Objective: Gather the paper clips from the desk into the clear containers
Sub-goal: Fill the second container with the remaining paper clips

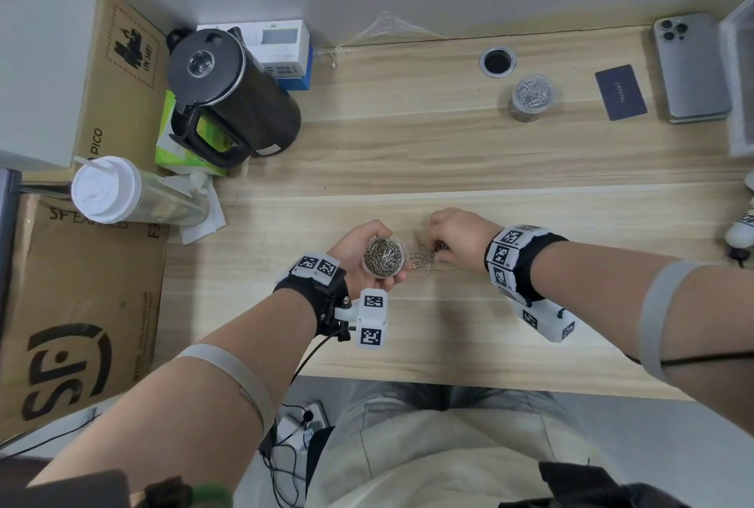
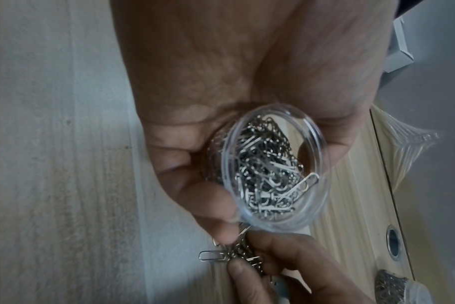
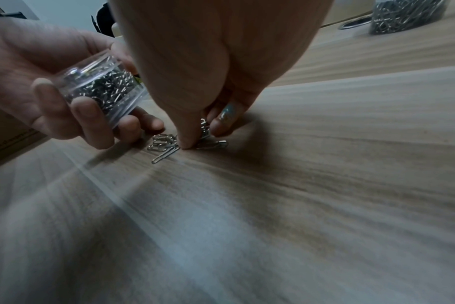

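Head looks down; wrists close, sharing clips (image 2: 213, 256).

A small clear round container (image 1: 385, 257), open-topped and nearly full of silver paper clips, sits tilted in the grip of the left hand (image 1: 364, 250) just above the wooden surface (image 1: 449, 148). Beside its mouth, a small cluster of loose paper clips (image 1: 426, 259) lies flat on the surface, some pinched under the right hand (image 1: 459, 238). A second clear container (image 1: 531, 98), also packed with clips, stands upright well apart at the far right.
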### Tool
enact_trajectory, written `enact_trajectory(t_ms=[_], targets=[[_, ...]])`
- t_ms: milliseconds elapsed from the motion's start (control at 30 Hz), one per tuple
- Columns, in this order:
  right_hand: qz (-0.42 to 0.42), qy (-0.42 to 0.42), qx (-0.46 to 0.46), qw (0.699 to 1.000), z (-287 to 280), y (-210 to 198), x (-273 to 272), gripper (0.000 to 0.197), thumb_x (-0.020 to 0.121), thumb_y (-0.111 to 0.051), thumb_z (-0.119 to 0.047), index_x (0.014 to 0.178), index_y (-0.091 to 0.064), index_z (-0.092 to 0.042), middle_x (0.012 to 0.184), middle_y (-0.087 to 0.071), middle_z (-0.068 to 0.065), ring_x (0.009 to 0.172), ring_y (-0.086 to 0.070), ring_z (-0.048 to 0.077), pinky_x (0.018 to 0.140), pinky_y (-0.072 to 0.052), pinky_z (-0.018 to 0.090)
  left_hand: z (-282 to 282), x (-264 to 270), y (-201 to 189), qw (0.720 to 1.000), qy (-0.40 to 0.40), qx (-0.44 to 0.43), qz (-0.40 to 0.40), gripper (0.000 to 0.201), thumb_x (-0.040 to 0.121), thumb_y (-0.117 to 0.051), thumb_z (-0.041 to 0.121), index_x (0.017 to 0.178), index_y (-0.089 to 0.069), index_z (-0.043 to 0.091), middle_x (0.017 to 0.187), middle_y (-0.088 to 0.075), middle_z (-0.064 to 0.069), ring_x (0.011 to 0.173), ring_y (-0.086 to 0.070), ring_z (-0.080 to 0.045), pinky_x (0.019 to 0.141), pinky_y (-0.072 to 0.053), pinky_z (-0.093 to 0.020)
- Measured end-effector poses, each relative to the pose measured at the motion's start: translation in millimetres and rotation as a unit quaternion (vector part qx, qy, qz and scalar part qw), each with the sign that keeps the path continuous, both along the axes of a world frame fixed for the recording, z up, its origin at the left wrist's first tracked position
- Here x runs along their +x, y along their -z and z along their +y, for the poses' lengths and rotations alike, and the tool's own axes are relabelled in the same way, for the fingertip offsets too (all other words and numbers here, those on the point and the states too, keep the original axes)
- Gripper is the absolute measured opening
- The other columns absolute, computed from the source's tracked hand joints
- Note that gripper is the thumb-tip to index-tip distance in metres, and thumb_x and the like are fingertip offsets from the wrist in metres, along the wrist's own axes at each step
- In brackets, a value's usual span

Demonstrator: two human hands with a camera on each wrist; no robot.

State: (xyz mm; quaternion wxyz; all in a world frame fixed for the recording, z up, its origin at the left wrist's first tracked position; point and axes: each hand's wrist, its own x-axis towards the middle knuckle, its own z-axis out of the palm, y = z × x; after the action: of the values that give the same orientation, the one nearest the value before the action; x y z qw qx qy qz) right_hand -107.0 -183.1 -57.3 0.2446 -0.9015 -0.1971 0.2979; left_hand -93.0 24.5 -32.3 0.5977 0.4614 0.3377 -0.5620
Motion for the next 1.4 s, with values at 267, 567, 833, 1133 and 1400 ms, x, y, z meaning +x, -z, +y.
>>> enact_trajectory(t_ms=[267, 567, 833, 1133, 1400], targets=[[-0.012, -0.020, -0.010, 1.000, -0.8, 2.7, -5.6, 0.009, 0.085, -0.064, -0.013, 0.094, -0.066, -0.012, 0.106, -0.055, 0.002, 0.106, -0.046, 0.022, 0.090, -0.043, 0.034, -0.2, -0.4, 0.2, 1.000, -0.006, 0.007, -0.002, 0.034, 0.085, -0.050, 0.032, 0.087, -0.062, 0.000, 0.087, -0.064, -0.018, 0.067, -0.060, -0.025, 0.050, -0.043, -0.024], [-0.046, -0.047, -0.038, 0.997, -0.6, -7.7, -8.2, 0.013, 0.089, -0.056, -0.017, 0.102, -0.060, -0.019, 0.102, -0.062, 0.000, 0.104, -0.055, 0.023, 0.084, -0.044, 0.034, -1.1, -1.8, 0.4, 1.000, -0.011, 0.004, -0.002, 0.034, 0.086, -0.049, 0.032, 0.085, -0.060, 0.000, 0.086, -0.063, -0.018, 0.066, -0.060, -0.026, 0.049, -0.044, -0.024], [-0.054, 0.048, -0.005, 0.997, -2.6, -12.8, -8.9, 0.019, 0.087, -0.055, -0.014, 0.106, -0.060, -0.017, 0.102, -0.066, 0.000, 0.096, -0.060, 0.024, 0.082, -0.046, 0.032, -3.0, -4.6, 0.6, 0.999, -0.048, 0.011, -0.003, 0.029, 0.084, -0.052, 0.031, 0.087, -0.058, 0.003, 0.086, -0.062, -0.021, 0.064, -0.061, -0.028, 0.048, -0.044, -0.023], [-0.039, 0.158, 0.132, 0.978, 17.7, -58.5, 6.0, 0.017, 0.079, -0.074, -0.019, 0.095, -0.067, -0.018, 0.085, -0.068, -0.004, 0.076, -0.063, 0.013, 0.076, -0.053, 0.028, -12.4, -2.6, -8.9, 0.998, -0.057, 0.003, 0.005, 0.029, 0.084, -0.052, 0.031, 0.087, -0.060, 0.004, 0.078, -0.060, -0.015, 0.063, -0.060, -0.026, 0.044, -0.045, -0.022], [-0.041, 0.105, 0.128, 0.985, 48.3, -76.7, -2.4, 0.020, 0.079, -0.075, -0.030, 0.096, -0.070, -0.020, 0.076, -0.063, -0.014, 0.071, -0.058, 0.007, 0.071, -0.047, 0.024, -15.8, -1.1, -14.8, 0.998, -0.066, -0.005, -0.018, 0.022, 0.091, -0.054, 0.030, 0.084, -0.057, 0.009, 0.070, -0.055, -0.008, 0.059, -0.052, -0.024, 0.043, -0.041, -0.022]])
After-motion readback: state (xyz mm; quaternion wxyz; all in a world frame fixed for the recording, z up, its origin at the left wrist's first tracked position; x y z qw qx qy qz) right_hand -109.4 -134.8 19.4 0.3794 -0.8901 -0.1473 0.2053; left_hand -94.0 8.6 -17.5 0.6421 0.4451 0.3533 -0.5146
